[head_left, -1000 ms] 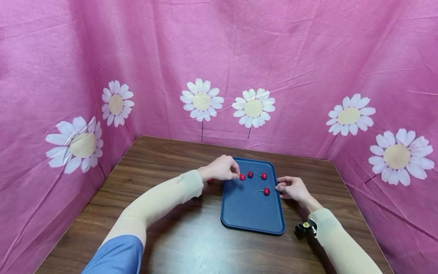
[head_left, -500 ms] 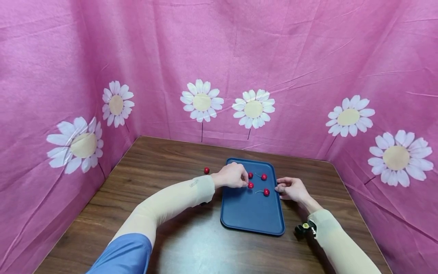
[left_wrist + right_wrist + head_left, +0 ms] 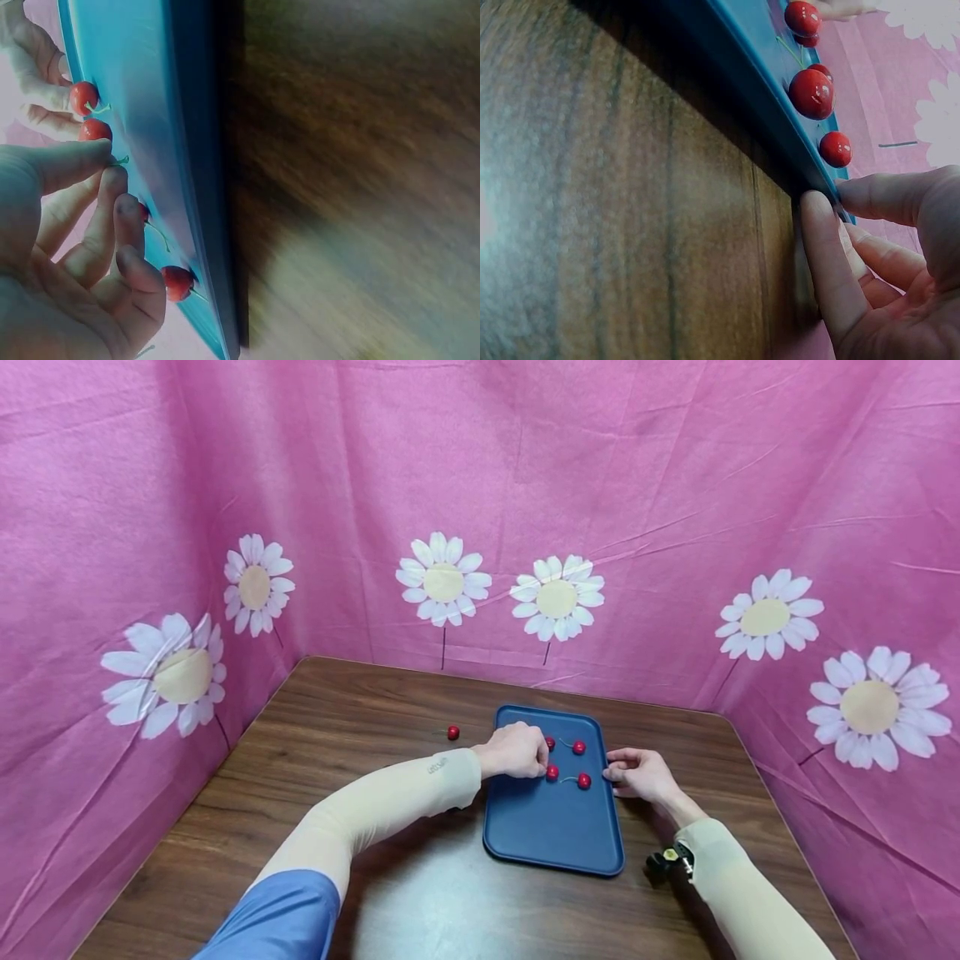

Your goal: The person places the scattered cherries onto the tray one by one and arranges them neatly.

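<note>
Over the dark blue tray (image 3: 551, 839), my left hand (image 3: 513, 749) pinches the thin green stem of a red cherry (image 3: 552, 772) between thumb and fingertips. That cherry hangs close over the tray's surface, its stem (image 3: 121, 160) showing in the left wrist view. Other cherries lie on the tray: one (image 3: 584, 782) just to the right, one (image 3: 579, 747) farther back, and one (image 3: 551, 743) partly behind my left hand. At the tray's right side, my right hand (image 3: 639, 774) grips the rim (image 3: 821, 172), thumb on one face and forefinger on the other.
One more cherry (image 3: 453, 732) lies on the brown wooden table (image 3: 360, 702), left of the tray. Pink cloth (image 3: 637, 468) printed with white daisies hangs around the back and sides. A small black device (image 3: 660, 863) sits under the right wrist.
My left hand has moved right and toward me over the tray, carrying its cherry beside the front right one. The cherry on the table has come into fuller view. The right hand stays put.
</note>
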Motion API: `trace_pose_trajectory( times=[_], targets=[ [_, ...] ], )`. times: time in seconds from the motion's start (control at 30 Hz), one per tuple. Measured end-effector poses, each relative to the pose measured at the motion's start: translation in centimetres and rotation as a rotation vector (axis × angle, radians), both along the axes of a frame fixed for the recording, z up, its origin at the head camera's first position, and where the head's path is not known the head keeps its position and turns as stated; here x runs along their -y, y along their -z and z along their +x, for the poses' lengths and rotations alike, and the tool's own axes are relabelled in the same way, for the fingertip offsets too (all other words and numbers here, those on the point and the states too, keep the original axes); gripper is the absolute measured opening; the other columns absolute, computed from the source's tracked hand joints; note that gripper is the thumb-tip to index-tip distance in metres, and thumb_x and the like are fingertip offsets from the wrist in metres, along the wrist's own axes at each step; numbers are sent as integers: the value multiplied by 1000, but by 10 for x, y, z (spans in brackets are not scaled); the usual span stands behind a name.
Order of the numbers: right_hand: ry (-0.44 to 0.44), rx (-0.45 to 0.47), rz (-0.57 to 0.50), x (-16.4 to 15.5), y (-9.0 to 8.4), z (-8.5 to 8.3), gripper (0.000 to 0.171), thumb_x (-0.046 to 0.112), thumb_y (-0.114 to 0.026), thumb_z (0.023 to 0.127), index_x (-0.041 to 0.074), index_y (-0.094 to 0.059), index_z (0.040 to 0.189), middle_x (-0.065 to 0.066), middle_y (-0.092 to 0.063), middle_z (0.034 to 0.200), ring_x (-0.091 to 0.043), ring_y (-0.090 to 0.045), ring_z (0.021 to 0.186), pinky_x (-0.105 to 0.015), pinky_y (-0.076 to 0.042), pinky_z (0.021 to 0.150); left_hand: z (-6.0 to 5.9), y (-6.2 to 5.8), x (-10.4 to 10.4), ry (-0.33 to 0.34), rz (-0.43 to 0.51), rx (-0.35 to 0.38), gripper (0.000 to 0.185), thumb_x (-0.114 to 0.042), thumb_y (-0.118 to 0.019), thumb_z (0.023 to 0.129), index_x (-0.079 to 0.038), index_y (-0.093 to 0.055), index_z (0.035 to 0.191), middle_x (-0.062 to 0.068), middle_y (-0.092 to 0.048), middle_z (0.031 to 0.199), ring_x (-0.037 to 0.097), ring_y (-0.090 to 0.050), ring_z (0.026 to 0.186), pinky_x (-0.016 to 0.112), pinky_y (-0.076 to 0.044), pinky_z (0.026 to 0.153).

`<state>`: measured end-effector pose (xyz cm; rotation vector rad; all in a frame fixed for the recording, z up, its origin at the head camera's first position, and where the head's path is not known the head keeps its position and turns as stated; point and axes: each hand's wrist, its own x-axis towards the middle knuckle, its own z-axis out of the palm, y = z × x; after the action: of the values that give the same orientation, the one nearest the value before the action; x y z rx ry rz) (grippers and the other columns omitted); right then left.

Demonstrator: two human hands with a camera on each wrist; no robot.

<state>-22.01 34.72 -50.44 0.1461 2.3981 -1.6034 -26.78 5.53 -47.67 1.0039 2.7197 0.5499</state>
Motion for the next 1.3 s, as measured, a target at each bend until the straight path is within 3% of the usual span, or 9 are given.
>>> trace_pose_trajectory(
  times=[0.2, 0.83, 1.13, 1.3],
  targets=[
    [0, -6, -20, -1, 1, 1, 53, -2, -76, 101, -22, -55, 146, 7, -78, 89, -3, -73, 77, -28, -68, 69, 2, 2, -2, 8, -6, 24, 21, -26, -83, 101, -28, -86, 80, -13, -71, 71, 7, -62, 71, 23, -49, 62],
    [7, -3, -1, -1, 2, 1, 53, -1, -75, 101, -20, -56, 147, 7, -78, 89, -4, -73, 78, -28, -68, 69, 8, 3, 0, -17, 6, 35, 17, -28, -85, 100, -24, -85, 83, -10, -71, 75, 10, -62, 75, 23, -50, 64],
    [5, -5, -7, 0, 2, 0, 53, -1, -75, 102, -21, -56, 147, 9, -77, 88, -2, -73, 77, -27, -68, 68, 6, -1, 5, -12, -13, -2, 10, -31, -86, 100, -22, -89, 99, -8, -81, 92, 7, -65, 82, 24, -55, 73],
    [1, -8, 1, -1, 2, 1, 53, -1, -75, 102, -21, -56, 147, 8, -78, 89, -3, -73, 78, -28, -68, 69, 4, -7, 12, -1, -12, -20, 25, -34, -84, 101, -18, -86, 121, -6, -81, 103, 6, -67, 89, 26, -58, 80]
  ],
)
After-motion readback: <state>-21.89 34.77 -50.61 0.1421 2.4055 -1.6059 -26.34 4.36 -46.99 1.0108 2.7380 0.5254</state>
